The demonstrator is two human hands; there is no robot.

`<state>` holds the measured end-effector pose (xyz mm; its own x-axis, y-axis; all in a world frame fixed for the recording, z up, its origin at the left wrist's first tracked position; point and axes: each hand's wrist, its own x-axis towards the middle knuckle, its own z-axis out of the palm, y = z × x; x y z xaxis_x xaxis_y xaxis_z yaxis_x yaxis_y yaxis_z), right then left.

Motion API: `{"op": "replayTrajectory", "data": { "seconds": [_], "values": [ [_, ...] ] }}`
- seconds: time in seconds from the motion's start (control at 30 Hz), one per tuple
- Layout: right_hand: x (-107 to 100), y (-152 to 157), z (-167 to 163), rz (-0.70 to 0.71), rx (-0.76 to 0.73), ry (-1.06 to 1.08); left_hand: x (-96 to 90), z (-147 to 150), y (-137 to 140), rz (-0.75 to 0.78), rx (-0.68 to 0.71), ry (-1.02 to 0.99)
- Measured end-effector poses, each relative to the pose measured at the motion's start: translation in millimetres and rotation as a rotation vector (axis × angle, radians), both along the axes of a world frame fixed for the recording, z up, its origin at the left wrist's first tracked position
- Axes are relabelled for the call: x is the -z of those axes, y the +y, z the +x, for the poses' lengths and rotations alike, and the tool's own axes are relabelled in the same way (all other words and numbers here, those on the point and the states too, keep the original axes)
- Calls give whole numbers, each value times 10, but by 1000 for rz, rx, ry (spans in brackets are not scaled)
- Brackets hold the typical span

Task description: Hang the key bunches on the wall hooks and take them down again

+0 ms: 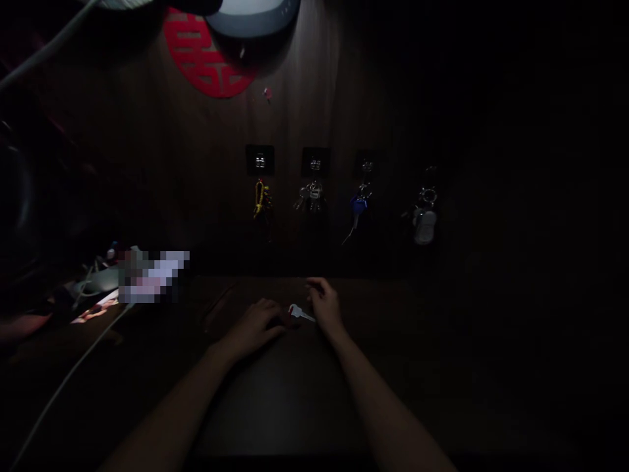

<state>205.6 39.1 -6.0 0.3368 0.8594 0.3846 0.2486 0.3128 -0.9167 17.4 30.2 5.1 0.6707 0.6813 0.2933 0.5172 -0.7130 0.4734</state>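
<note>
A silver key (301, 313) with a bit of red at its head lies on the dark tabletop (275, 406), between my two hands. My left hand (258, 322) rests on the table left of the key, palm down, thumb and fingers apart, with nothing visible in it. Just right of the key is my right hand (325, 305), fingers pointing left and somewhat bent, a gap showing between fingertips and thumb. The key's tip reaches close to that hand; whether they touch is unclear in the dim light.
On the dark back panel hang a yellow-corded bunch (260, 200), silver keys (314, 192), a blue-headed key (359, 205) and a grey fob (424, 226). A red cutout (211, 62) is above. At left lie a blurred-out bright object (154, 278) and a white cable (73, 373).
</note>
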Motion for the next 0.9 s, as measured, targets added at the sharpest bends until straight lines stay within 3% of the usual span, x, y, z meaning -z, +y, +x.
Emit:
{"op": "replayTrajectory", "data": {
  "seconds": [0.2,0.4,0.6,0.73,0.9],
  "values": [
    [1,-173,-184,82,-98,-658,67,-5,77,39,7,14],
    [-67,-311,-241,79,-120,-895,30,-30,80,-12,-151,-26],
    [-27,-332,-294,125,-185,-1126,21,-34,109,-57,-155,-125],
    [-2,-302,-276,127,-156,-1126,-72,5,54,-103,-209,-294],
    [-61,-303,-252,146,-220,-788,-127,59,35,-205,-267,-533]
  ]
}}
